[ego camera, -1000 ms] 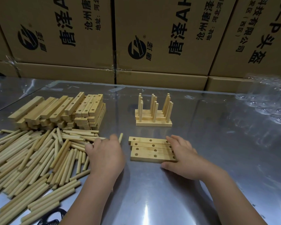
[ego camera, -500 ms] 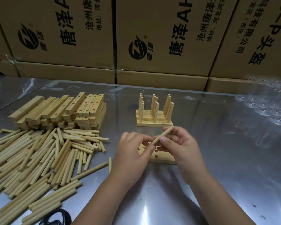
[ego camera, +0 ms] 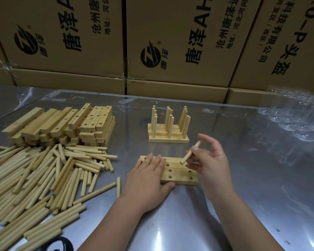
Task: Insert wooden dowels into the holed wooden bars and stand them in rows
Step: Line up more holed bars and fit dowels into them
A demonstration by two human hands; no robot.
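Three holed wooden bars point(ego camera: 179, 173) lie side by side flat on the metal table in front of me. My left hand point(ego camera: 146, 180) rests flat on their left ends, fingers straight. My right hand point(ego camera: 211, 165) pinches one wooden dowel point(ego camera: 190, 152), tilted, with its lower tip just above a hole at the right end of the far bar. Behind them stand finished bars with upright dowels point(ego camera: 168, 128) in rows.
A heap of loose dowels point(ego camera: 38, 180) covers the table's left side, with a stack of holed bars point(ego camera: 62, 124) behind it. Cardboard boxes point(ego camera: 170, 42) wall the back. Crumpled clear plastic point(ego camera: 294, 115) lies at the right. A black object point(ego camera: 56, 245) shows at the bottom edge.
My left hand took a dowel from the heap and passed it to my right hand. The left hand then dropped flat onto the bars, and the right hand lowered the dowel toward a hole.
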